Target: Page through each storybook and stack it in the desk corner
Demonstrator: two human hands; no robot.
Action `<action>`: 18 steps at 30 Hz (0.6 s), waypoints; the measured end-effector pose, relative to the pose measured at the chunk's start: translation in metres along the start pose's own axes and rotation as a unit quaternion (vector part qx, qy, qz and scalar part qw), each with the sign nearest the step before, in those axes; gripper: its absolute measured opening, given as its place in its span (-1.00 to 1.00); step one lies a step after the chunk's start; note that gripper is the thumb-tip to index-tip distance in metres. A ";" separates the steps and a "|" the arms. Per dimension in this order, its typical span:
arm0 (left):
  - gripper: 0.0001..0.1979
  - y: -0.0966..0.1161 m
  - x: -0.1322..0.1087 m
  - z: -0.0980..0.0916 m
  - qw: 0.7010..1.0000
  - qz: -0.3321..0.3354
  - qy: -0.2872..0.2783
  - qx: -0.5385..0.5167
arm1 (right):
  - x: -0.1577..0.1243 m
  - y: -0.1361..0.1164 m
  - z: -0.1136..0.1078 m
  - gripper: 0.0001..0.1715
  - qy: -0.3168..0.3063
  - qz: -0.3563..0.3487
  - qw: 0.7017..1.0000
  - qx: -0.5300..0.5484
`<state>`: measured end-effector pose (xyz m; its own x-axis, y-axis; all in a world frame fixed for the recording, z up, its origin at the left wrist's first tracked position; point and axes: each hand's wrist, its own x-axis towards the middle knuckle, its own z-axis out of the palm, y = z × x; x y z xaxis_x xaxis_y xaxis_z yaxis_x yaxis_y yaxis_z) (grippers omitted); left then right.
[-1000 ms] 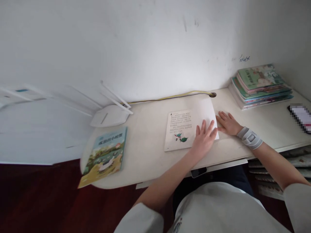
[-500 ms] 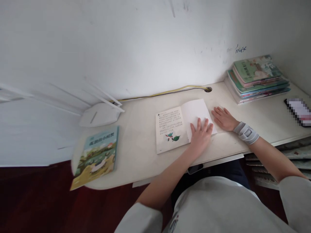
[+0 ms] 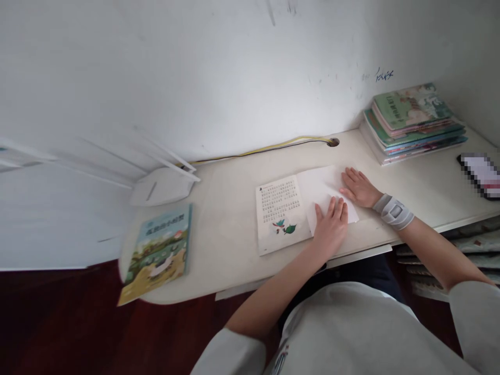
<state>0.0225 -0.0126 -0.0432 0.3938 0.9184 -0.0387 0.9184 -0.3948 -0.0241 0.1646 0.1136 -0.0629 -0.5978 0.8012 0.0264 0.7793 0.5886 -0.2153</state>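
Observation:
A book [image 3: 279, 229] lies open on the white desk [image 3: 226, 229]. Its left page carries printed text and a small picture of a green leaf; the right page looks blank. My left hand [image 3: 331, 226] rests with fingers extended on the lower part of the right page. At that page's outer edge, my right hand [image 3: 360, 188] lies flat, its fingertips on or beside the paper. A grey band [image 3: 394, 211] wraps my right wrist. Neither hand grips anything.
Another book with a blue and yellow cover [image 3: 158, 252] lies at the desk's left end, overhanging its edge. A stack of books [image 3: 414, 125] stands at the back right, near a phone [image 3: 482, 174]. A yellow cable [image 3: 269, 149] runs along the wall to a hole.
The open book has shifted slightly right and toward me, with my left hand moving along on it. My right hand has come up against the right page's edge.

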 end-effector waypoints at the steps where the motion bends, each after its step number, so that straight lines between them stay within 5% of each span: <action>1: -0.49 0.000 0.001 0.000 1.000 0.002 -0.002 0.000 | 0.000 0.000 0.000 -0.06 -0.002 0.000 1.000 0.001; 9: -0.50 -0.007 0.000 -0.001 0.998 0.059 -0.024 -0.025 | 0.001 -0.001 0.001 -0.06 0.007 0.002 1.000 0.004; 18: -0.53 -0.003 0.008 0.006 0.994 0.103 0.024 -0.009 | 0.003 0.005 0.005 -0.10 0.024 -0.017 0.999 0.024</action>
<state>0.0226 -0.0047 -0.0494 0.5741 0.8187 0.0076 0.8188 -0.5741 -0.0030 0.1661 0.1189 -0.0684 -0.6129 0.7861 0.0800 0.7483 0.6100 -0.2608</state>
